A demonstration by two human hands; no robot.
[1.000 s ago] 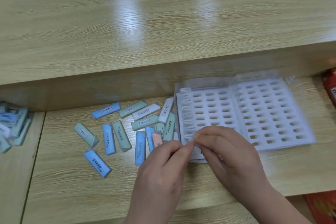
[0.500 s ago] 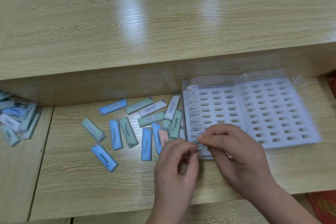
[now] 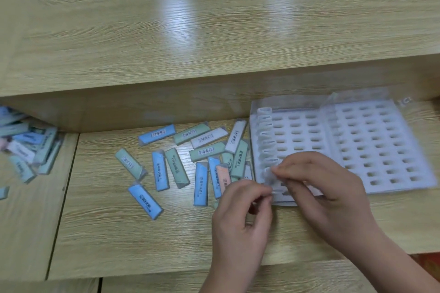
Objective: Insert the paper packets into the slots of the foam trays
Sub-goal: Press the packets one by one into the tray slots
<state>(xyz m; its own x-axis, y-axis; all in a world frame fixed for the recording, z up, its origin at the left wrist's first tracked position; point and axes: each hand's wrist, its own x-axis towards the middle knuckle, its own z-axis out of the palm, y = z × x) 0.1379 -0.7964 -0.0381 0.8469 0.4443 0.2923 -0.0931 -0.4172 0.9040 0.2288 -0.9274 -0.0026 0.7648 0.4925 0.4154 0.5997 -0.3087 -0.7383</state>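
Observation:
Two white foam trays [image 3: 371, 140] with rows of oval slots lie side by side at the right of the lower wooden shelf. Several packets stand in the leftmost column of slots [image 3: 265, 135]. My right hand [image 3: 316, 185] rests over the tray's near left corner, its fingertips pinched on a small pale packet [image 3: 271, 177] at that column. My left hand [image 3: 245, 207] is just left of it, thumb and forefinger pinched together at the tray's edge; what it holds is hidden. Several loose blue, green, white and orange packets [image 3: 200, 157] lie scattered left of the trays.
A second heap of packets [image 3: 26, 145] sits at the far left on the neighbouring shelf panel. A raised wooden desk top [image 3: 214, 31] runs behind, its front wall just beyond the trays. Something red shows at the bottom right corner [image 3: 428, 266].
My hands have drawn slightly apart: the left one has dropped toward me off the tray's edge, while the right one stays pinched at the left column. The camera has shifted a little.

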